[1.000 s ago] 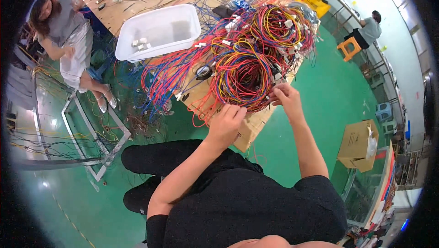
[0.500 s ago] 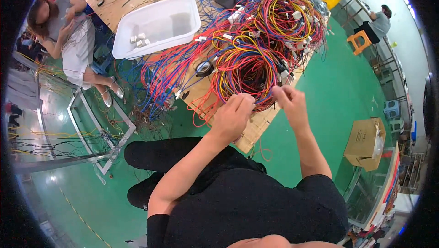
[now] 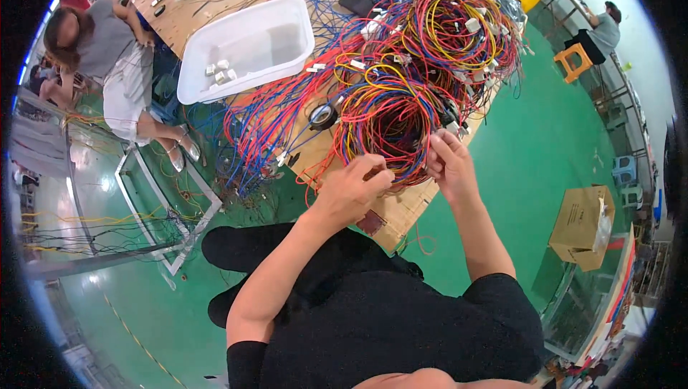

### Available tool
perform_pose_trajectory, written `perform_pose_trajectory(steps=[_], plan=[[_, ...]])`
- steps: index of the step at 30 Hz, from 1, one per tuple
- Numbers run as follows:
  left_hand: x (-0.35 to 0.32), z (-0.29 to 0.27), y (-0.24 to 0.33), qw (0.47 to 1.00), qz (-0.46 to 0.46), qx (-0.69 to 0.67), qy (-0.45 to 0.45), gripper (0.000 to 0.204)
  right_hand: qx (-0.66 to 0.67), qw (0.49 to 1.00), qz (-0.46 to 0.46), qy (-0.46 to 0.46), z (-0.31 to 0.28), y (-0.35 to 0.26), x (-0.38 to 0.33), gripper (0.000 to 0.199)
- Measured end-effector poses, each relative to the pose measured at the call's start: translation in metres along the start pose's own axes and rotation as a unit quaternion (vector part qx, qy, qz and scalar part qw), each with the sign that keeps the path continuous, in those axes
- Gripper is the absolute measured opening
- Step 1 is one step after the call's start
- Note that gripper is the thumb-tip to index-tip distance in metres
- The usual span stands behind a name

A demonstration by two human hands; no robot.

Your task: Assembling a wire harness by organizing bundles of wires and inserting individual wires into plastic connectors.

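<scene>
A coiled bundle of red, yellow and blue wires (image 3: 373, 91) lies at the table's near corner, right in front of me. At its near left edge is my left hand (image 3: 351, 190), its fingers curled and pinched together. On the bundle's right side my right hand (image 3: 453, 167) is closed, with thumb and fingertips meeting beside the wires. Whatever either hand pinches is too small to make out. Behind this bundle sits a larger heap of coiled wires (image 3: 459, 38) with white connectors. A black roll of tape (image 3: 324, 116) lies left of the near bundle.
A white plastic bin (image 3: 269, 45) with several white connectors stands on the wooden table (image 3: 172, 20), with loose wires around it. One person (image 3: 115, 45) is at the left, another (image 3: 606, 30) sits far right. On the green floor are a cardboard box (image 3: 577, 220) and a metal frame (image 3: 147, 213).
My left hand has moved slightly left and down, its fingers curled. My right hand has shifted a little downward beside the bundle. The person at left has lowered their hands.
</scene>
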State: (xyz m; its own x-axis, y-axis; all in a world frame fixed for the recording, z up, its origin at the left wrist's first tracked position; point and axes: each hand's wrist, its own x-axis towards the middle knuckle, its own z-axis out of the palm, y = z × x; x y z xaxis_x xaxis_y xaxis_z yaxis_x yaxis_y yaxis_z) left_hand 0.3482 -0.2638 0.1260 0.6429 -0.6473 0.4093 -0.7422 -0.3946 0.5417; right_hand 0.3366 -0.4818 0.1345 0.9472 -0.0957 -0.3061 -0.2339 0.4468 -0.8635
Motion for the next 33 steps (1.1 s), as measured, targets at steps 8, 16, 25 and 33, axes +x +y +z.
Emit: perform_pose_trajectory(steps=[8,16,25,33], plan=[[0.115,-0.007,-0.024,0.944,0.096,0.287,0.133,0.038,-0.179,0.980,-0.090,0.011,-0.002,0.003,0.007,0.017],[0.131,0.011,-0.051,0.963,0.071,0.227,0.128,0.027,-0.223,0.962,-0.141,0.065,-0.018,0.011,-0.003,0.013],[0.130,0.017,-0.042,0.953,0.055,0.246,0.167,0.008,-0.342,0.909,-0.228,0.064,-0.048,0.045,-0.033,0.016],[0.101,-0.025,-0.022,0.962,0.038,0.208,0.175,0.031,-0.265,0.947,-0.154,0.093,-0.041,0.063,-0.048,0.012]])
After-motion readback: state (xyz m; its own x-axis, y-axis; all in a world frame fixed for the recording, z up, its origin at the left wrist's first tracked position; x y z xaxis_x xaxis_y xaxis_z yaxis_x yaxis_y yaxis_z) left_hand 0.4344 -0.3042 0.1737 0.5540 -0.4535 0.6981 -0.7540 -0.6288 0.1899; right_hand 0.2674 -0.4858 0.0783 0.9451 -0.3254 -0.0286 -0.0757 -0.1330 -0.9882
